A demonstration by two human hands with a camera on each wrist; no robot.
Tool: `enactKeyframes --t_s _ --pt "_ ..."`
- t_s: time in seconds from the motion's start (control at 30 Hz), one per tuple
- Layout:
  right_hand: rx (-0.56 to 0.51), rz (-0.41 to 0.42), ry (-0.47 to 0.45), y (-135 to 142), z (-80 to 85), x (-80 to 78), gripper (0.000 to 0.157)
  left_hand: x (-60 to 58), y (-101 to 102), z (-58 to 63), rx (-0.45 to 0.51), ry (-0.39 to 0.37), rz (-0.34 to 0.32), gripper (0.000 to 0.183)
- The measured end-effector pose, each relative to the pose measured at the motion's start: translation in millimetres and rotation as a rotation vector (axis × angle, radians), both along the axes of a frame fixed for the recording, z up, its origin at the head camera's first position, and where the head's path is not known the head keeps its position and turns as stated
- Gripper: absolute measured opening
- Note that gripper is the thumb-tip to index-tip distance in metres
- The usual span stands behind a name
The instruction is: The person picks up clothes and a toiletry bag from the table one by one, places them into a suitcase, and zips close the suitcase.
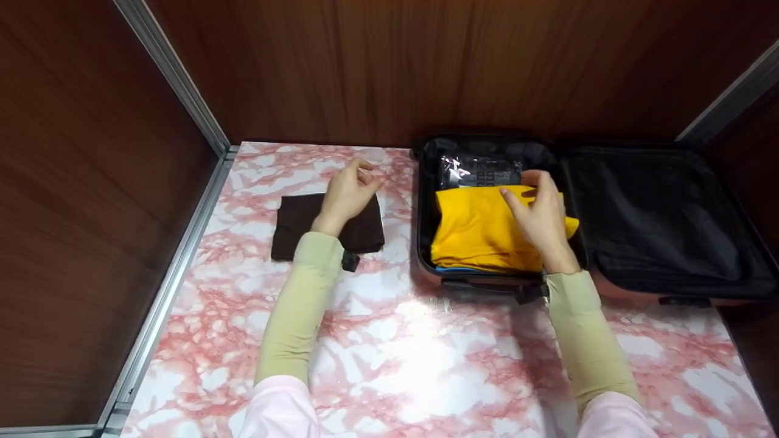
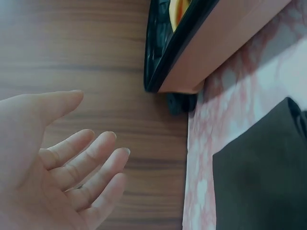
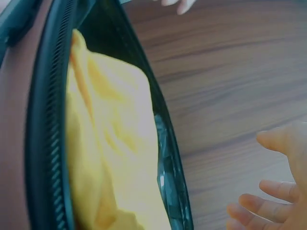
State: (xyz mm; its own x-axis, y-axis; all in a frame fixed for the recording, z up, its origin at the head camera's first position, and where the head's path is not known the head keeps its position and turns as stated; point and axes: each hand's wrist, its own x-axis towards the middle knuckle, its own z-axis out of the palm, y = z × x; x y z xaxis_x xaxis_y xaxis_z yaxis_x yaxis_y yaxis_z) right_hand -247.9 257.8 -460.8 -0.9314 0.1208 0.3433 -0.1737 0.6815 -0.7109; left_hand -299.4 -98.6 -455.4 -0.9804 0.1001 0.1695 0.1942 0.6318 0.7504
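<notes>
A folded yellow cloth (image 1: pixel 475 228) lies inside the left half of an open suitcase (image 1: pixel 421 237), with a blue edge (image 1: pixel 456 269) peeking out beneath it. My right hand (image 1: pixel 541 219) hovers over the cloth's right side, fingers loosely bent and holding nothing; the right wrist view shows it apart from the cloth. Over a folded dark brown cloth (image 1: pixel 295 225) on the table is my left hand (image 1: pixel 350 191). Its relaxed fingers (image 2: pixel 91 158) are empty and clear of that cloth in the left wrist view.
Behind the yellow cloth, a dark item in shiny clear plastic (image 1: pixel 481 170) sits in the suitcase. The suitcase's black-lined lid half (image 1: pixel 663 219) lies opened to the right. Wood-grain panels (image 1: pixel 389 73) wall the marbled pink-and-white table (image 1: pixel 389 365) at back and sides.
</notes>
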Motion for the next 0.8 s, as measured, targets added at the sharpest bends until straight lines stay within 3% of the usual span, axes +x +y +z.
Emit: enactKeyframes --t_s 0.53,0.8 --pt "-0.035 0.058 -0.051 -23 16.5 -16.0 0.059 -4.0 -47 14.0 0.028 0.001 0.127 0.045" --pt "-0.033 0.080 -0.058 -35 21.1 -22.5 0.065 -3.6 -73 16.6 -0.031 0.001 0.181 0.060"
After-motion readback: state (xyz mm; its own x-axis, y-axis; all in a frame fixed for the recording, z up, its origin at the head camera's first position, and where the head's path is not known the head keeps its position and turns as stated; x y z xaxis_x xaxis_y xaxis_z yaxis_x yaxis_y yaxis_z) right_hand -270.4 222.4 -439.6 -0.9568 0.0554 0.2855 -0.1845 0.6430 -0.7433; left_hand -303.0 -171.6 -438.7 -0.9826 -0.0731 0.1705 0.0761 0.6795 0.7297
